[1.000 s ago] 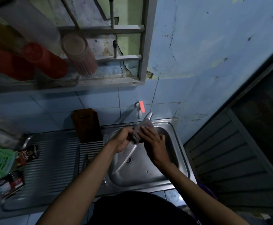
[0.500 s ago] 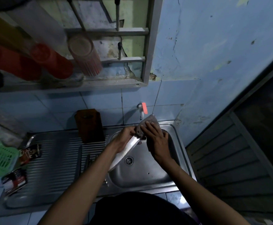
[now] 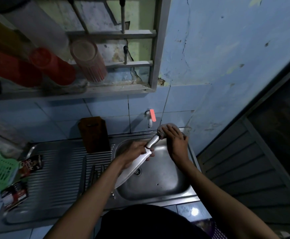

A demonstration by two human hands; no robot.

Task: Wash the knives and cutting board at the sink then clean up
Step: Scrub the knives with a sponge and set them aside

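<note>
Cracked blue wall (image 3: 209, 49), tiled backsplash (image 3: 57, 118), dim light

You can make out very little writing here — only a pale cursive word on the dark sachet (image 3: 30, 167) lying on the drainboard left of the sink (image 3: 184, 192), too blurred to spell. A second packet (image 3: 14, 195) nearer you than that sachet shows print, but none of it is legible.

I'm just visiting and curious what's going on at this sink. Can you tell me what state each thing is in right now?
Knife: held over the basin, blade pointing toward the person.
Left hand: grips the knife where blade meets handle.
Right hand: holds a grey cloth around the handle's end.
Tap: no water seen running.
Cutting board: upright against the wall tiles.
Sink: drain uncovered.
</note>
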